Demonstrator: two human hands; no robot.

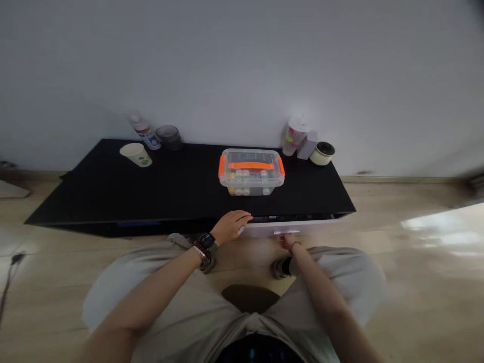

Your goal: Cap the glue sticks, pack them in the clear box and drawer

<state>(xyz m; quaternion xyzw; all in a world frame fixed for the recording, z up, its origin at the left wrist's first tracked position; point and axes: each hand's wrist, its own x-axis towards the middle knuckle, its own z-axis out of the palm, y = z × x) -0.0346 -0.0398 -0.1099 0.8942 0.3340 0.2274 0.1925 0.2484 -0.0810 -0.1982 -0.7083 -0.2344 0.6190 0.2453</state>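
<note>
A white drawer front (264,229) stands slightly open under the top of a low black cabinet (124,196). My right hand (288,241) is below it, with its fingertips on the metal drawer handle (286,232). My left hand (230,227) lies across the drawer's upper left corner, with a small white item (241,230) showing at the fingertips. I cannot tell whether that hand grips anything. The drawer's inside is dark and mostly hidden. On the cabinet top, behind both hands, sits a clear plastic box (251,171) with orange clips and handle, holding several small bottles.
On the cabinet top are a paper cup (136,155) on its side and a lidded plastic cup (295,136). A plastic bottle (144,132), glass jar (169,137), lilac carton (307,144) and round tin (322,153) stand near the wall. My knees flank the wooden floor in front.
</note>
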